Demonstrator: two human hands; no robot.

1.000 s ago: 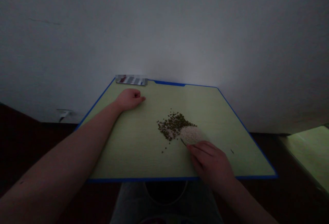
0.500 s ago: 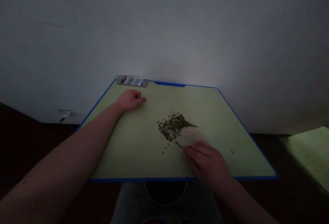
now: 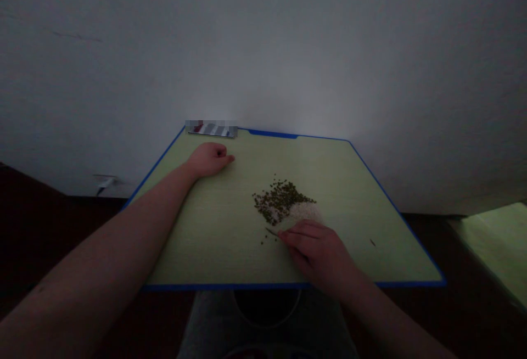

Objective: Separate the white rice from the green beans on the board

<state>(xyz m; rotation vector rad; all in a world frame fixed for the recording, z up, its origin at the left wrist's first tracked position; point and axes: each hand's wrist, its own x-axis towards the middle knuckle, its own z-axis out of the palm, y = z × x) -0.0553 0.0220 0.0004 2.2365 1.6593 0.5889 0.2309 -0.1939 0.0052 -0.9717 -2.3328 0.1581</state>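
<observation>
My right hand [image 3: 317,249] pinches a thin, dark, pointed stick-like tool [image 3: 270,231]; most of it is hidden by the fingers. Its tip points left, just below a loose pile of small green-brown beans [image 3: 280,197]. Pale grains that look like rice [image 3: 305,210] lie against the pile's right side, right above my right hand, and some are mixed among the beans. A few stray beans lie near the tool's tip. My left hand [image 3: 208,160] rests on the board further back and to the left, fingers curled in a fist with the thumb forward, nothing visible in it.
The light tabletop [image 3: 206,238] has a blue edge and meets the wall [image 3: 263,46]. A phone-like flat object [image 3: 212,129], partly blurred, lies at the back left corner. A small dark sliver [image 3: 373,242] lies at right. Below the front edge is a round container [image 3: 265,326] between the legs.
My right hand has shifted left and slightly away from me, carrying the tool's tip towards the stray beans left of the rice. My left hand stays where it was.
</observation>
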